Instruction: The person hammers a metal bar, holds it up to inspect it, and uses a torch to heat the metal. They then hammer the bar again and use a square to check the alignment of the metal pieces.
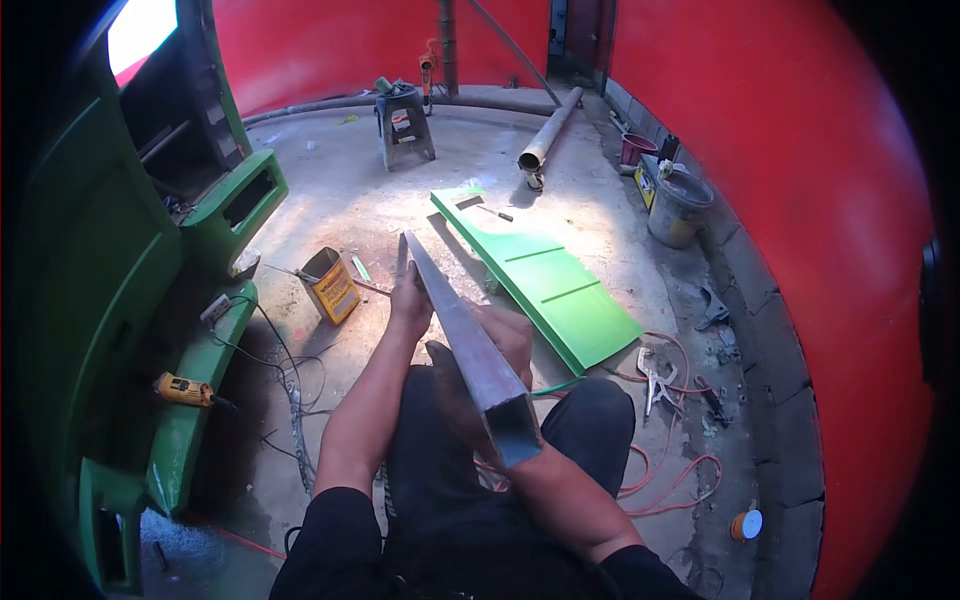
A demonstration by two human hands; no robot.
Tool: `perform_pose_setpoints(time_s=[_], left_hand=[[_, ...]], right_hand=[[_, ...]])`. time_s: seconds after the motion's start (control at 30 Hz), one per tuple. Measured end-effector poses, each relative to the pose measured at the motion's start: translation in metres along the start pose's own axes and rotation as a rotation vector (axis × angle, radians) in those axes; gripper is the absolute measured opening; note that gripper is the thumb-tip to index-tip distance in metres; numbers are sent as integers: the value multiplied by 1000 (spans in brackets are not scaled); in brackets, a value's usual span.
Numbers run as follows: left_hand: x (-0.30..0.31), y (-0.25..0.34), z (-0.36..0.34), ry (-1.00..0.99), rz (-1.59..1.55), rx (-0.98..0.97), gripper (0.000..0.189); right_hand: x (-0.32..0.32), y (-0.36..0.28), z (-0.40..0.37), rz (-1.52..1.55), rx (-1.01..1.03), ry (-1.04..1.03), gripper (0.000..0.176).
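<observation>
Workshop: smooth red wall [760, 200], pale concrete floor [330, 190].

Right hand [510, 335]: fingers wrapped round a long, hollow, rectangular grey metal tube [455, 325], gripped from beneath along its middle. Left hand [410, 300]: fingers curled at the far part, beside a narrow dark strip [402, 255]; cannot tell which they hold.

Tube: held above the person's lap, open end nearest the body. Judged stiff, fairly weighty, slick on its flats, not fragile; best taken by the flanks, two-handed, clear of the possibly sharp rim.

Nearby, on floor: yellow printed rectangular tin [335, 290]; bright green flat panel [575, 290]; silver locking clamp [655, 385].

Further out: dark plastic stool [402, 130]; grey round bucket [682, 205].
</observation>
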State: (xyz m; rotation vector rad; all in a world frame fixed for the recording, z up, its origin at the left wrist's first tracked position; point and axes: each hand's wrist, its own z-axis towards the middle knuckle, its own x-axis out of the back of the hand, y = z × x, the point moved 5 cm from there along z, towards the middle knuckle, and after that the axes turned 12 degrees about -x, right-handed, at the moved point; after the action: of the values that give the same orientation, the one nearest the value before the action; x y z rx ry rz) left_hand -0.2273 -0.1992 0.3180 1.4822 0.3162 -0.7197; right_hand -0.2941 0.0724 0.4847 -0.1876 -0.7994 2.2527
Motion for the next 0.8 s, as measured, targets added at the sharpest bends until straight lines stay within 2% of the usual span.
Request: perform_pose_setpoints(time_s=[0.1,0.13,0.17,0.23,0.27,0.37,0.4,0.5,0.57,0.67,0.73,0.8], left_hand=[[5,-1,2,-9,36,-12,54],[8,-4,-1,-7,-2,0,47],[14,-2,-1,0,10,7,47],[12,-2,-1,-51,98,205,46],[10,-2,-7,-49,152,79,52],[-2,5,-11,27,146,17,49],[-13,15,-23,5,169,-73,47],[-16,14,-15,-4,45,-39,46],[-20,14,-18,3,71,-52,50],[-25,15,-23,-45,-3,-12,58],[-26,18,-27,19,10,24,67],[-14,16,-24,37,32,40,70]], right_hand=[[-2,7,-3,60,-23,26,45],[-2,7,-4,57,-35,23,46],[-1,7,-5,48,-47,19,47],[2,6,-4,45,-57,12,50],[3,5,-3,6,-77,-19,51],[13,2,5,-12,-101,-106,52],[17,0,7,-2,-102,-161,54],[31,-9,21,-13,-108,-228,54],[34,-5,22,-68,-72,-252,56],[32,-4,23,-24,-95,-278,66],[31,3,24,119,-178,-169,84],[30,7,22,205,-242,-205,91]])
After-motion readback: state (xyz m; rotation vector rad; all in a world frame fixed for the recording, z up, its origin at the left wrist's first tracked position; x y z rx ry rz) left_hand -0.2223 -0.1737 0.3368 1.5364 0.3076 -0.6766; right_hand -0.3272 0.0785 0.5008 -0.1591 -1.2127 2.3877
